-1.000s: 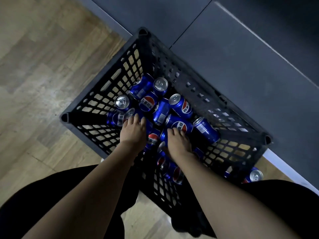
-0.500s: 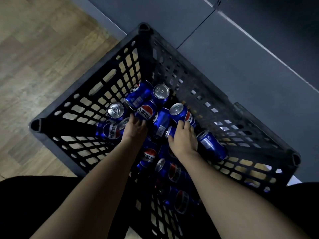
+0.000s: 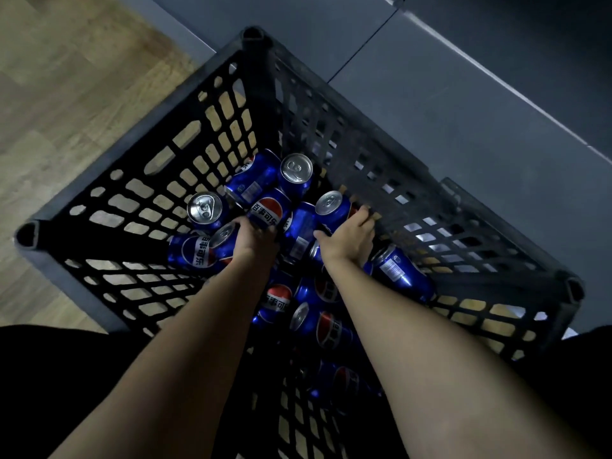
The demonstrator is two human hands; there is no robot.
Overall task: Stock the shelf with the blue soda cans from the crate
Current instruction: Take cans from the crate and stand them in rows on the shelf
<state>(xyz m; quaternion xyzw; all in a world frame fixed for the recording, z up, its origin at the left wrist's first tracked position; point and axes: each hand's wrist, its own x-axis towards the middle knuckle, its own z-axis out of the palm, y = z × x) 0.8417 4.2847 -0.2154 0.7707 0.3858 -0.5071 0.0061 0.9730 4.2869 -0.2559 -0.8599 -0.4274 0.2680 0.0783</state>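
A black lattice crate [image 3: 253, 36] stands on the floor below me and holds several blue soda cans, most lying on their sides. My left hand [image 3: 255, 240] reaches into the middle of the pile, its fingers curled over a can with a red, white and blue logo [image 3: 269, 210]. Beside it, my right hand [image 3: 347, 238] wraps thumb and fingers round a can with a silver top [image 3: 334, 207] near the crate's far right wall. More cans [image 3: 331, 329] lie between and under my forearms.
Wooden floor [image 3: 66, 94] lies to the left of the crate. A dark grey panel with a pale edge [image 3: 463, 111] runs behind and to the right of it. My dark-clothed legs [image 3: 49, 376] frame the crate's near side.
Both hands have reached deeper and farther into the crate. The left has curled onto the logo can; the right has shifted right onto the silver-topped can. The view has moved closer.
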